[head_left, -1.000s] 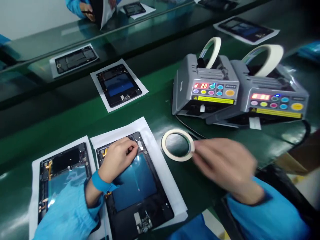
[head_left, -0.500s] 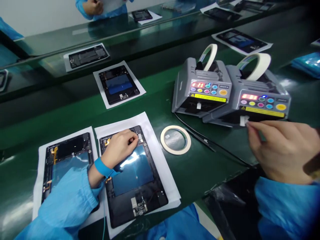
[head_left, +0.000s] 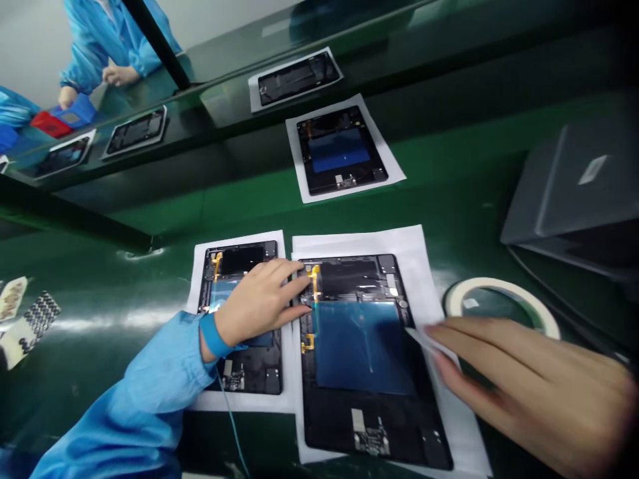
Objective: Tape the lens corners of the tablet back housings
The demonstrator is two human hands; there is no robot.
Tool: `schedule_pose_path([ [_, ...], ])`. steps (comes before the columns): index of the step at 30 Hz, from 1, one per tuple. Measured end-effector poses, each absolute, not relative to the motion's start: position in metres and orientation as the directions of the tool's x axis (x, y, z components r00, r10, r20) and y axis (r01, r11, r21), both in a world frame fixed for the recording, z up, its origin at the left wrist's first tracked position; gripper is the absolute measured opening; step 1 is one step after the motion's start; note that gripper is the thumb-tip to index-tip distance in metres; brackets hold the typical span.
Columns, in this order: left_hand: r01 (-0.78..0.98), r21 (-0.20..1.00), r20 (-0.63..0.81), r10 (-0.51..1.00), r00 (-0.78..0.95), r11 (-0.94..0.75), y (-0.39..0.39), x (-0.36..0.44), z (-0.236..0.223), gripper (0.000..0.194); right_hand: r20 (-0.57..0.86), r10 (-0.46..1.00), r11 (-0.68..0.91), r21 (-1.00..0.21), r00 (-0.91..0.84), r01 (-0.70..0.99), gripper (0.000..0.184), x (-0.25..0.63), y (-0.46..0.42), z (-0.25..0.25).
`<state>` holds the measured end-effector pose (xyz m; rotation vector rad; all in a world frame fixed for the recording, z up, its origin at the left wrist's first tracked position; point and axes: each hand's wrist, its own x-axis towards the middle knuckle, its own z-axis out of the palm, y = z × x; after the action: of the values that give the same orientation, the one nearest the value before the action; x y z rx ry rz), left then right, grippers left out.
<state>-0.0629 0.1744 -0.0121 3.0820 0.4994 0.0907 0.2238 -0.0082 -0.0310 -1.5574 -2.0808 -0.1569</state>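
An opened tablet [head_left: 364,426] lies on a white sheet in front of me, a blue film covering its middle and an orange flex cable at its upper left. My left hand [head_left: 262,296] is at that tablet's left edge, fingers spread, palm over a second opened tablet [head_left: 259,380] beside it. A blue wrist strap circles that wrist. My right hand [head_left: 534,379], blurred, pinches a thin whitish piece of tape [head_left: 433,344] near the first tablet's right edge. A roll of tape [head_left: 504,286] lies flat just beyond this hand.
A grey tape dispenser [head_left: 574,193] stands at the right, its cable trailing on the green table. Another opened tablet [head_left: 344,150] rests on paper farther back. More tablets sit on the raised ledge [head_left: 214,140]. A co-worker [head_left: 117,46] in blue is across it. Sticker sheets [head_left: 30,329] lie at left.
My right hand has come from the dispenser to the tablet with the tape piece. My left hand has shifted to the tablet's left edge and its fingers have opened. The view has turned left.
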Motion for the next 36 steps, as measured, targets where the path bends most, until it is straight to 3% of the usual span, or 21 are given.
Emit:
schedule_pose_path([
  [2, 0.293, 0.048, 0.050, 0.296, 0.954, -0.955, 0.178, -0.061, -0.020, 0.048, 0.546, 0.784, 0.421, -0.120, -0.294, 0.899, 0.010, 0.198, 0.036, -0.023],
  [6, 0.292, 0.104, 0.093, 0.302, 0.949, -0.951, 0.178, -0.062, -0.031, 0.050, 0.563, 0.774, 0.365, -0.021, -0.291, 0.931, 0.011, 0.162, 0.099, -0.034],
  [18, 0.349, 0.199, 0.147, 0.380, 0.913, -0.916, 0.171, -0.060, -0.038, 0.042, 0.493, 0.818, 0.381, -0.077, -0.296, 0.922, 0.009, 0.154, 0.110, -0.052],
  [36, 0.355, 0.229, 0.124, 0.389, 0.913, -0.906, 0.170, -0.059, -0.038, 0.038, 0.479, 0.814, 0.371, 0.007, -0.329, 0.929, 0.013, 0.150, 0.110, -0.055],
])
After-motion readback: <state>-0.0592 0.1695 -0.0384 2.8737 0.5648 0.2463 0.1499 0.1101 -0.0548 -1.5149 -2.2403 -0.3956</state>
